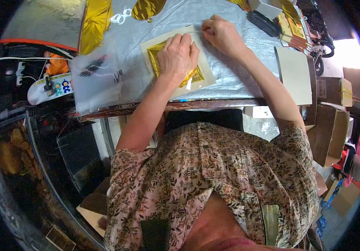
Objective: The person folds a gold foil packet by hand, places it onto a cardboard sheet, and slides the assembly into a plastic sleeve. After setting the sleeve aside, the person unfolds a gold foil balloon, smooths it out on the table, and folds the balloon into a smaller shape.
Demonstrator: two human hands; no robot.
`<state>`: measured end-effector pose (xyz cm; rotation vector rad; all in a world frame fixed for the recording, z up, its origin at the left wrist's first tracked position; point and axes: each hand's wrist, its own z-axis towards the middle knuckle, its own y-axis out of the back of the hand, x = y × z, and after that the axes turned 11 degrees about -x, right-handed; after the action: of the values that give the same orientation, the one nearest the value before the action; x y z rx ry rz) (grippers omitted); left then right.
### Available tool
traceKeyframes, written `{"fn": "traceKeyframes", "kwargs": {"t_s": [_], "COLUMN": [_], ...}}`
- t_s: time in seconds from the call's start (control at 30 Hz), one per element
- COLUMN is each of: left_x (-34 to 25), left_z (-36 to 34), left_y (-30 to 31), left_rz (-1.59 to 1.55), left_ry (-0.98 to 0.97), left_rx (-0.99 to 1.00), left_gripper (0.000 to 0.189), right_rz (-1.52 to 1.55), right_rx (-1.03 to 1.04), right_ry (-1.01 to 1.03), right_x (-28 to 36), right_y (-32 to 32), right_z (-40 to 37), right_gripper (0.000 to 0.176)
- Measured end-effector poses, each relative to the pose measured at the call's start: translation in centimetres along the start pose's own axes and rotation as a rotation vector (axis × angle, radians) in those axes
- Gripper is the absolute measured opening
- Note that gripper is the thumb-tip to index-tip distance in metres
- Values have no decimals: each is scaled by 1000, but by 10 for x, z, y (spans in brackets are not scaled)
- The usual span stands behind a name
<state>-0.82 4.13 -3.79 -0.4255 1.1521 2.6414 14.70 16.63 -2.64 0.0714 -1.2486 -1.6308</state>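
A square of gold foil (155, 54) with creased edges lies on a cream card (207, 77) on the table. My left hand (175, 58) rests on top of the foil, its fingers curled and their tips hidden beneath it. A small white tab (189, 83) sticks out at the foil's lower edge. Just past the card's upper right corner, my right hand (224, 37) is closed in a pinch. Whatever its fingertips hold is too small to make out.
Left on the table are a clear plastic bag (98, 90) with dark print and gold foil sheets (96, 25). A cream board (293, 75) lies at the right edge, below a black case (264, 24). Cardboard boxes (328, 131) stand right of the table, a skateboard (42, 91) left.
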Motion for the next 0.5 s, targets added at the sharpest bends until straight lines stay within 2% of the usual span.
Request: {"fn": "traceKeyframes", "kwargs": {"t_s": [0.13,0.17,0.2,0.27,0.33,0.37,0.43,0.47,0.5], "left_x": [2,9,19,62,99,106,117,117,117], "left_z": [4,10,16,28,39,44,51,56,62], "left_y": [6,8,7,-2,-7,-6,-4,2,8], "left_rz": [-51,-186,-323,-271,-25,-22,-70,-68,-237], "left_ry": [33,134,232,226,-126,-125,-69,-70,176], "left_rx": [19,22,24,-45,-23,-28,204,204,362], "left_gripper": [21,22,24,24,25,25,25,25,26], "right_rz": [25,27,46,63,139,140,125,126,214], "right_rx": [-28,-26,-60,-92,-144,-143,-132,-133,-62], "right_ry": [64,70,78,81,65,71,-1,0,-138], "right_x": [5,5,4,4,5,7,9,13,17], "right_y": [-23,-27,-29,-33,-35,-36,-39,-39,-39], "right_z": [12,14,16,17,19,22,26,30,35], "right_gripper": [15,15,14,13,14,14,14,14,16]}}
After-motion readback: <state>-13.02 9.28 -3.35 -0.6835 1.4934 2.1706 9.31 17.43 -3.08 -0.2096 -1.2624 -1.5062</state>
